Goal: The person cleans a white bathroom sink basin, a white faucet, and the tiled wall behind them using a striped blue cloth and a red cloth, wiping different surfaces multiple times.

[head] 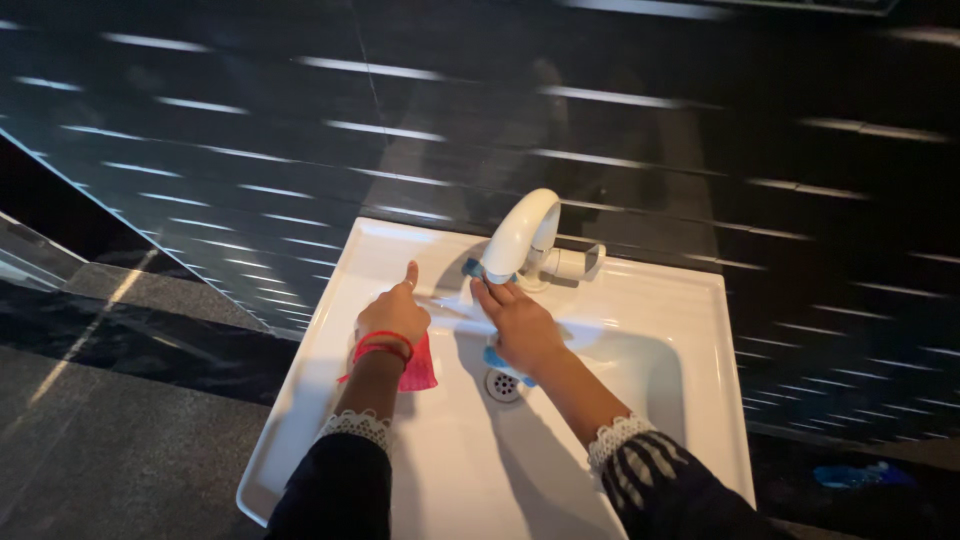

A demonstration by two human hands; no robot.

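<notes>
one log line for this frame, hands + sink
left hand: holds pink cloth, on sink | right hand: fingertips under tap, over blue item | drain: uncovered

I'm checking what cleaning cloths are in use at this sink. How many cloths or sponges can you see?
2. A pink cloth is under the left hand, over the basin's left side. A blue one shows beneath the right hand, near the drain. Others may be hidden.

Dark glossy wall tiles (700,120) with pale streaks rise behind the basin. A dark speckled floor (120,440) lies to the left, crossed by a light stripe. A small blue thing (850,475), too blurred to identify, sits at the lower right.
</notes>
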